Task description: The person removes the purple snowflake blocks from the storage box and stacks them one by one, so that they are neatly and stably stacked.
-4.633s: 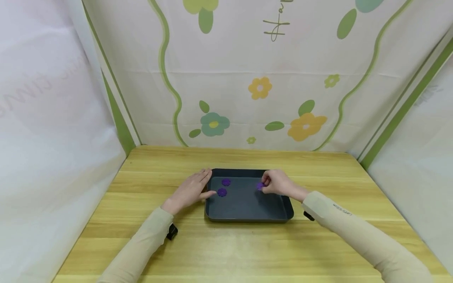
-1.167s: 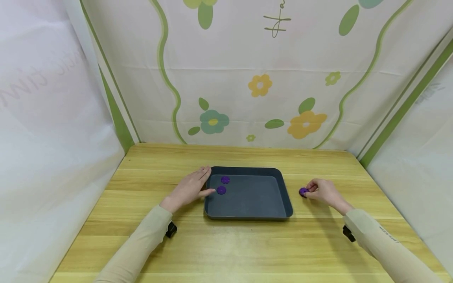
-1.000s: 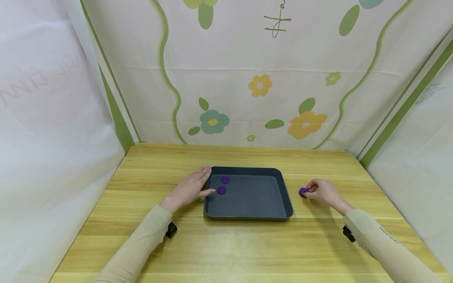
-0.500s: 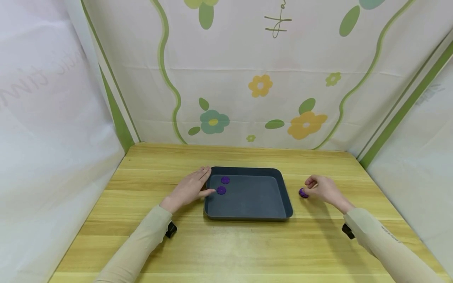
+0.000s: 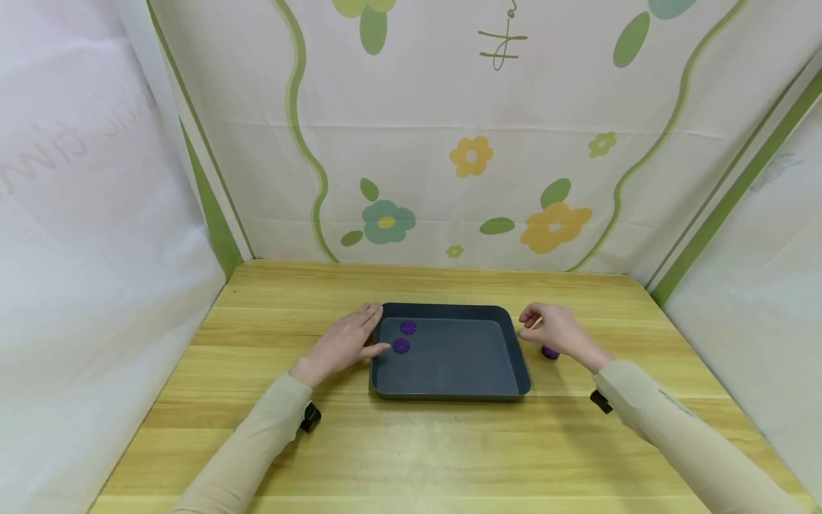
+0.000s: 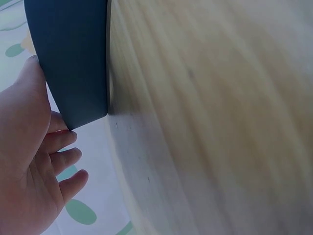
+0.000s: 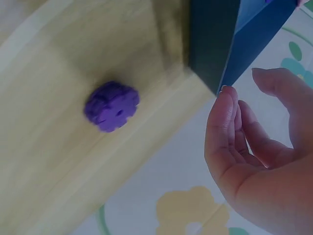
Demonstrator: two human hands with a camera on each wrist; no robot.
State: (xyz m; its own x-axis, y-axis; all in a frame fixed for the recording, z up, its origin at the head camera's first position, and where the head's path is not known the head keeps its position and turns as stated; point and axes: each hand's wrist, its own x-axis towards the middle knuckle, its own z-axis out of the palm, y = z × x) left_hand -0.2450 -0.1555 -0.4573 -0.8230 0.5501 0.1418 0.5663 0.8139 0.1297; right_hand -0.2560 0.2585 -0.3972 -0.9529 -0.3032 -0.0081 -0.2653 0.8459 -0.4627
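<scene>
My left hand [image 5: 340, 344] rests at the left rim of a dark grey baking tray [image 5: 462, 394], fingers extended along the back left corner and thumb over the rim. In the left wrist view the fingertips [image 6: 73, 183] lie around the corner of the tray. Two purple notched discs [image 5: 408, 327] lie inside the tray at its left. My right hand [image 5: 555, 332] hovers by the tray's right rim with nothing in it, its fingers bent and the thumb apart. Beneath and beside it, a small stack of purple notched discs [image 7: 112, 106] sits on the table.
The wooden table [image 5: 424, 457] bears the tray near its middle. A white fabric wall [image 5: 437, 86] printed with flowers rises behind the table's back edge, and plain-looking fabric panels [image 5: 96, 285] stand at the sides.
Earlier my right hand lifted a purple disc from the tray's right side and set it down on the table to the right. It has since let go and moved left, back toward the tray.
</scene>
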